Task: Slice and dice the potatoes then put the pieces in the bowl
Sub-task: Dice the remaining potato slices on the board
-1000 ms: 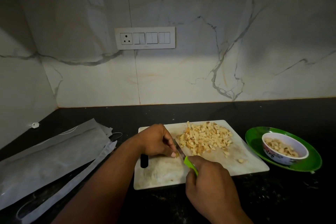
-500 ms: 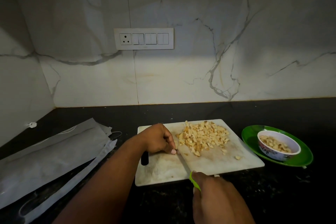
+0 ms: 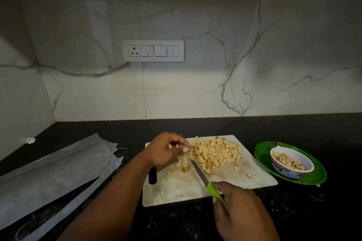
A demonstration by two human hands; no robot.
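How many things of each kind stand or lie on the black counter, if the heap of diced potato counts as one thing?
Cutting board: 1
Knife: 1
Heap of diced potato: 1
Bowl: 1
Green plate: 1
Grey bag: 1
Total: 6

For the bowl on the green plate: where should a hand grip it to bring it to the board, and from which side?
Grip the bowl by its rim, probably from its right or far side, thumb outside and fingers just over the edge. It stands upright and open, part full of potato pieces, so the rim is the free hold. The plate walls in its base, and the board lies close on its left.
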